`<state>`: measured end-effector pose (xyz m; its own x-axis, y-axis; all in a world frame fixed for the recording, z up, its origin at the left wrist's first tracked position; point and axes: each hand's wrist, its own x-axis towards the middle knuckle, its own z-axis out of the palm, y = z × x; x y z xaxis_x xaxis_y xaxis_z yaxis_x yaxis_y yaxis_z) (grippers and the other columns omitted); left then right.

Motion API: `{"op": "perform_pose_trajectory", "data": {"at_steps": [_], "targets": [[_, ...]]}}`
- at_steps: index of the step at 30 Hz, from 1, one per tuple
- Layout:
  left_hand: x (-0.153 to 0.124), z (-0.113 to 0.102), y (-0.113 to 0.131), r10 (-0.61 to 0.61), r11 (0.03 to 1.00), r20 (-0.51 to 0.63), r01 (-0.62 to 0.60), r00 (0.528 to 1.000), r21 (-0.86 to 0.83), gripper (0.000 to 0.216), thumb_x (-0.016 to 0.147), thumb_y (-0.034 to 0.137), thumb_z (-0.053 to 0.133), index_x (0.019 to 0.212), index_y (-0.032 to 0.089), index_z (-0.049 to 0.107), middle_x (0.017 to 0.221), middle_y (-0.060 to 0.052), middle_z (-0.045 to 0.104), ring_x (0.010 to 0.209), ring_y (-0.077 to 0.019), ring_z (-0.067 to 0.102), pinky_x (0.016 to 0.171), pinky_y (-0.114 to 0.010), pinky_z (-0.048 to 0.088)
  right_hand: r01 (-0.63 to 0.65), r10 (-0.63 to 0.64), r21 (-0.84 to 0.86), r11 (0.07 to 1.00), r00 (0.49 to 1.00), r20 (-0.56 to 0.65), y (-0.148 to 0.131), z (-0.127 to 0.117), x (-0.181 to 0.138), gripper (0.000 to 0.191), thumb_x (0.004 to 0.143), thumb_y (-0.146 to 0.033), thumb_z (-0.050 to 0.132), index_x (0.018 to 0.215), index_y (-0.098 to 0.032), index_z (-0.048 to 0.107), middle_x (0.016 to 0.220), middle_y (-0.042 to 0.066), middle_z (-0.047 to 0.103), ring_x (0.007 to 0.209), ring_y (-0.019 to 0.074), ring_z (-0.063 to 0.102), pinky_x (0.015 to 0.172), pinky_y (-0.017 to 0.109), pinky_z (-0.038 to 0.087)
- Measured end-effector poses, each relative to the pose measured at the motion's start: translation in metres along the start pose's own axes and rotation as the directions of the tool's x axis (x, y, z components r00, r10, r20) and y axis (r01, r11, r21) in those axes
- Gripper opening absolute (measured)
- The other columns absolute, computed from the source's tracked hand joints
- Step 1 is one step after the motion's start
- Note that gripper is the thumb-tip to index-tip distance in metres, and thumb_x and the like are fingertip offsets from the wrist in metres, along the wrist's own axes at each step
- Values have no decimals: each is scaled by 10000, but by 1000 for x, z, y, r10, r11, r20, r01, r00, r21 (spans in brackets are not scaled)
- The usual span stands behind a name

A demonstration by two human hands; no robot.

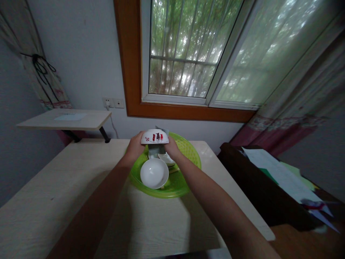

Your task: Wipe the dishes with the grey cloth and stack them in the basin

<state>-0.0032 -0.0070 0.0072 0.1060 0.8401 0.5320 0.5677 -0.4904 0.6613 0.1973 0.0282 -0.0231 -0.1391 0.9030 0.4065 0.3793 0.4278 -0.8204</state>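
Observation:
My left hand [136,144] grips the left side of a white bowl [148,137] with red and dark figures on its outside. The bowl is turned upside down over the basket. On its right side is my right hand [172,147], closed around the edge, fingers partly hidden. A grey piece that looks like cloth [156,149] shows below the bowl and behind its upper right; I cannot tell which hand holds it. Beneath, a plain white bowl [154,173] stands upright in a green plastic basket [192,154]. A white dish [167,159] and thin light sticks [174,170] lie beside it.
The basket stands on a pale wooden table [159,223]. A small raised shelf [67,120] with a paper on it is at the back left, near wall sockets [113,103]. A window [194,54] is ahead. Papers [280,176] lie on a dark surface at right.

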Motion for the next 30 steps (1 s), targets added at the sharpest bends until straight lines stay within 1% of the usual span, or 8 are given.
{"op": "perform_pose_trajectory", "data": {"at_steps": [3,6,9,13,18,21,26,30], "targets": [[-2,-1,1,-9,998,-3,9,1000,58,358,800,114,568,1148,172,627,1050,-75,730,929,-195,671,826,-295,512,34,-38,-119,992,999,-34,-5,-4,-2,286,845,-208,549,1102,-229,672,1051,40,743,974,225,675,887,369,539],[-3,-1,5,-39,983,19,35,999,178,345,828,132,568,1167,179,608,1061,-85,723,945,-201,668,826,-290,499,70,-80,-292,954,997,-20,-15,-9,-6,371,807,-132,543,1156,-200,648,1041,66,731,955,235,670,874,364,537],[-3,-2,10,-116,944,36,99,993,313,315,858,152,559,1169,182,598,1072,-100,721,953,-211,669,834,-296,490,146,-153,-445,884,988,21,-28,-14,-10,495,778,-78,535,1263,-157,594,1172,121,695,1050,258,645,949,396,510],[-1,-3,14,-193,874,50,148,980,463,271,892,131,490,1139,175,592,1083,-122,720,966,-220,674,840,-299,478,213,-197,-539,815,976,89,-43,-15,-15,577,782,-92,572,1355,-154,536,1309,143,633,1152,275,607,1024,418,475],[-1,-1,8,-180,844,50,127,982,521,285,891,98,444,1124,171,590,1055,-130,719,954,-227,682,828,-294,473,325,-291,-522,789,945,149,-53,-12,-21,631,786,-102,605,1402,-187,501,1416,137,561,1279,273,536,1117,427,409],[-1,1,3,-146,854,34,109,989,509,312,873,73,435,1128,164,589,1052,-147,716,934,-239,683,831,-316,475,364,-333,-455,812,931,151,-55,-10,-21,655,768,-81,598,1405,-199,500,1445,127,535,1313,262,509,1145,425,381],[-1,-1,4,-133,876,4,116,991,469,331,874,87,441,1150,187,595,1053,-125,720,948,-226,677,844,-302,474,320,-320,-312,895,946,53,-47,-5,-14,615,742,-79,605,1343,-194,547,1359,116,598,1250,242,553,1108,402,412],[-2,-3,6,-122,898,-12,115,992,425,307,886,120,457,1149,185,602,1052,-125,714,964,-232,670,848,-310,477,256,-259,-249,934,966,22,-34,-5,-7,588,705,-105,658,1285,-182,592,1258,112,655,1151,254,600,1036,390,454]]}}
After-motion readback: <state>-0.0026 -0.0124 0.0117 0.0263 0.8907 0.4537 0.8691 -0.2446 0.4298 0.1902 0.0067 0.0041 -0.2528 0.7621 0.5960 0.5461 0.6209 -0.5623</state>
